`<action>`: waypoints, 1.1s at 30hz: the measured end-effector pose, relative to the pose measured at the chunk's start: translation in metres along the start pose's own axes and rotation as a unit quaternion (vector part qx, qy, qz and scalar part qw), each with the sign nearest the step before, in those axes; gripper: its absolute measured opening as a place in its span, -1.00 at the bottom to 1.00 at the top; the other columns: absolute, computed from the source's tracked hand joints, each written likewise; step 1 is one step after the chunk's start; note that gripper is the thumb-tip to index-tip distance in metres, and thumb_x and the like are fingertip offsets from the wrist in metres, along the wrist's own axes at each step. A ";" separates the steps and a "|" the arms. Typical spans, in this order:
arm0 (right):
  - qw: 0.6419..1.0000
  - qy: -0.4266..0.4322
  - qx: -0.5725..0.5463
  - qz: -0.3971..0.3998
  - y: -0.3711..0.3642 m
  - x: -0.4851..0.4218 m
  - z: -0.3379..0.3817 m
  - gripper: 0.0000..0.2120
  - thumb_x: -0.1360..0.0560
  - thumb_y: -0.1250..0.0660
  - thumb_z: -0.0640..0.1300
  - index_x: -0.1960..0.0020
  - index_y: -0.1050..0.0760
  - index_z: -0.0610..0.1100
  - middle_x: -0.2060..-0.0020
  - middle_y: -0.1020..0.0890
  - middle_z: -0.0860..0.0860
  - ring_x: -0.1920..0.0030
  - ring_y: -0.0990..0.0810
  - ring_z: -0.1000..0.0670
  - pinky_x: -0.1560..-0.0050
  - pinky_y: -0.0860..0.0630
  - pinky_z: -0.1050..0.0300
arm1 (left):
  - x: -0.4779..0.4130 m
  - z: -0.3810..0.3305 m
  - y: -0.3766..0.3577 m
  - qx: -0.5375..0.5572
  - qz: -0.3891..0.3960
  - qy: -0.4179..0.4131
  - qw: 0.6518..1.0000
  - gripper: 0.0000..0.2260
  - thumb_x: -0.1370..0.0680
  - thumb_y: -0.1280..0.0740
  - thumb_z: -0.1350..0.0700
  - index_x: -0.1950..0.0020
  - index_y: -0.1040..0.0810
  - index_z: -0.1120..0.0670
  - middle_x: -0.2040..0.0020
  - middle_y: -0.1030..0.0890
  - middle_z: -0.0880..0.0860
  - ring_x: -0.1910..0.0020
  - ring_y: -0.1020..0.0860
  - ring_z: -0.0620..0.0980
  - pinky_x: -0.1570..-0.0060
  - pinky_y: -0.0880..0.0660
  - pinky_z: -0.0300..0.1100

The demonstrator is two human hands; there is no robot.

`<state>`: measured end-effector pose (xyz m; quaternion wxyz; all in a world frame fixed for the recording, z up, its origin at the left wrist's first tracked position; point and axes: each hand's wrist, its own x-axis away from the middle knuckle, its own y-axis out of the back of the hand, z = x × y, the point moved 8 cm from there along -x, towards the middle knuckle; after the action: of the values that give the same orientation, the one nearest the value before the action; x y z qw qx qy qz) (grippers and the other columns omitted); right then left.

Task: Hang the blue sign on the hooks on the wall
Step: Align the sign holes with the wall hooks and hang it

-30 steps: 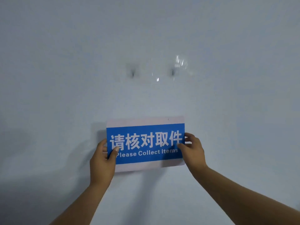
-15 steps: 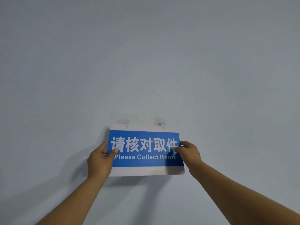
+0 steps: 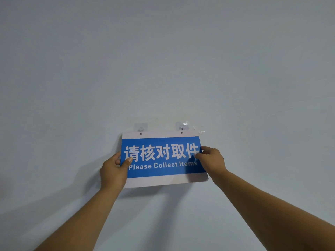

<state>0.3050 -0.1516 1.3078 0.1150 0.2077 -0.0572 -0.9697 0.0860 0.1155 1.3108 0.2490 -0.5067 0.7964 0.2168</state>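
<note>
The blue sign (image 3: 163,158), white-edged with white lettering, is held flat against the wall. My left hand (image 3: 113,171) grips its left edge, thumb on the front. My right hand (image 3: 211,160) pinches its right edge. Two clear adhesive hooks, the left hook (image 3: 141,127) and the right hook (image 3: 181,126), sit on the wall just above the sign's top edge. The sign's two small holes lie directly below the hooks. Whether the hooks pass through the holes, I cannot tell.
A plain pale wall (image 3: 163,60) fills the whole view. A scrap of clear film (image 3: 199,130) sticks to the wall right of the right hook.
Both hands have raised the sign from well below the hooks to just under them. Its top edge now meets the hooks' bases.
</note>
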 end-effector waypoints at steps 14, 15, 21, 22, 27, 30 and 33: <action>1.000 0.004 -0.004 0.010 0.007 -0.008 0.005 -0.89 -0.51 -0.34 -0.14 0.05 -0.56 0.07 0.06 -0.68 0.02 0.02 -0.65 -0.08 -0.03 -0.64 -0.12 | -0.009 -0.026 -0.001 -0.013 0.005 -0.023 1.000 -0.89 -0.55 -0.41 0.04 -0.05 -0.57 -0.13 0.26 -0.65 -0.17 0.25 -0.66 -0.11 0.37 -0.50 -0.21; 1.000 0.005 0.002 0.012 0.006 -0.008 0.003 -0.90 -0.52 -0.34 -0.13 0.04 -0.55 0.07 0.04 -0.67 0.01 0.02 -0.65 -0.09 -0.02 -0.64 -0.11 | -0.008 -0.024 -0.001 -0.014 0.004 -0.020 1.000 -0.88 -0.55 -0.41 0.04 -0.07 -0.58 -0.11 0.26 -0.65 -0.17 0.26 -0.66 -0.13 0.38 -0.48 -0.23; 0.999 0.028 0.037 0.006 0.006 -0.002 -0.007 -0.84 -0.53 -0.31 -0.17 0.12 -0.55 0.09 0.17 -0.65 0.08 0.09 -0.63 -0.06 0.03 -0.63 -0.08 | 0.002 -0.014 0.002 -0.018 0.001 -0.008 1.000 -0.82 -0.55 -0.42 0.03 -0.14 -0.61 -0.05 0.25 -0.65 -0.16 0.28 -0.62 -0.20 0.38 -0.50 -0.23; 0.999 0.033 0.038 0.007 0.006 -0.001 -0.006 -0.86 -0.53 -0.31 -0.17 0.06 -0.56 0.07 0.15 -0.65 0.06 0.08 -0.64 -0.08 0.05 -0.62 -0.06 | 0.003 -0.013 0.003 -0.018 0.002 -0.007 1.000 -0.84 -0.55 -0.42 0.03 -0.12 -0.59 -0.06 0.25 -0.64 -0.17 0.28 -0.62 -0.20 0.38 -0.50 -0.23; 0.999 0.039 0.015 -0.006 0.008 -0.002 0.004 -0.79 -0.56 -0.31 -0.11 -0.18 -0.58 -0.03 -0.03 -0.63 -0.03 -0.01 -0.61 -0.13 0.14 -0.53 0.06 | 0.004 -0.020 0.004 -0.007 -0.004 -0.011 1.000 -0.87 -0.55 -0.42 0.04 -0.05 -0.53 -0.11 0.25 -0.63 -0.19 0.27 -0.62 -0.19 0.37 -0.49 -0.22; 0.999 0.036 0.004 -0.012 0.011 -0.006 0.009 -0.78 -0.56 -0.32 -0.10 -0.19 -0.58 -0.03 -0.05 -0.63 -0.03 -0.02 -0.60 -0.13 0.12 -0.53 0.04 | -0.002 -0.027 0.003 -0.007 -0.012 -0.019 1.000 -0.86 -0.54 -0.43 0.04 -0.07 -0.55 -0.11 0.24 -0.64 -0.17 0.26 -0.61 -0.19 0.34 -0.52 -0.20; 1.000 0.027 0.011 0.006 0.010 -0.012 0.008 -0.85 -0.54 -0.35 -0.11 -0.10 -0.57 -0.01 0.00 -0.65 -0.01 0.01 -0.62 -0.09 0.06 -0.60 0.00 | -0.006 -0.028 0.002 -0.009 -0.014 -0.015 1.000 -0.83 -0.54 -0.43 0.04 -0.13 -0.61 -0.05 0.19 -0.69 -0.07 0.24 -0.64 -0.12 0.31 -0.53 -0.19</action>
<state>0.3143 -0.1576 1.3214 0.1197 0.2344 -0.0655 -0.9625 0.0816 0.1037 1.3368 0.2596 -0.5165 0.7834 0.2285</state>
